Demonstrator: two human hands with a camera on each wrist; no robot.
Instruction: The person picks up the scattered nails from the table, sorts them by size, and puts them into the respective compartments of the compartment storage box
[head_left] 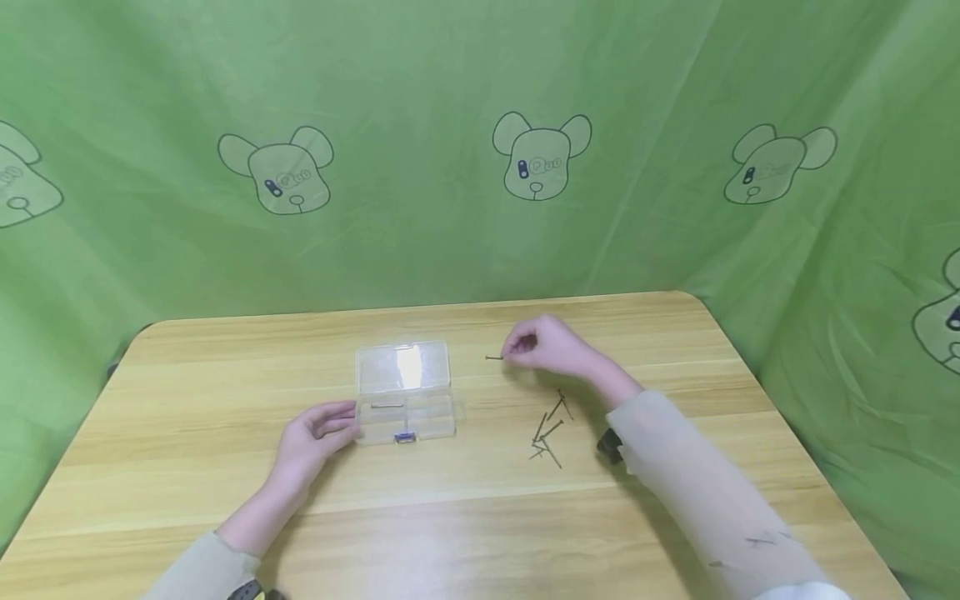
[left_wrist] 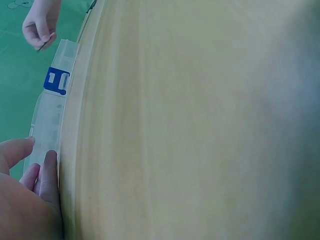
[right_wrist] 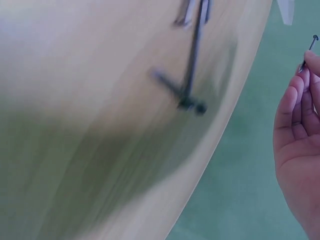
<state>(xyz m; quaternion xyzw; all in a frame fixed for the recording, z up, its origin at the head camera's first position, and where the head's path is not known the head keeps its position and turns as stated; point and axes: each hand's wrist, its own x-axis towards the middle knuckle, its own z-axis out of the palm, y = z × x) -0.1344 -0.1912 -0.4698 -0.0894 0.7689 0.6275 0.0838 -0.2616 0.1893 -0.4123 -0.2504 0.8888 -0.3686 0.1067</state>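
Observation:
A clear plastic box (head_left: 431, 429) with a blue latch (head_left: 405, 437) stands with its lid (head_left: 382, 371) raised at the back. One nail (head_left: 387, 406) lies in a left compartment. My left hand (head_left: 307, 442) touches the box's left end with thumb and extended fingers. To the right of the box, above the table, my right hand (head_left: 551, 343) pinches a thin dark nail (right_wrist: 312, 44) between thumb and fingertips, its head end sticking out toward the box. Several loose nails (head_left: 553, 429) lie scattered on the wood below the right hand; in the right wrist view some are blurred.
The wooden table (head_left: 450, 533) extends around the box, with its back edge beyond the lid. A green curtain (head_left: 420, 250) printed with bear heads hangs behind and at the right. A dark device (head_left: 611, 446) is on the right wrist.

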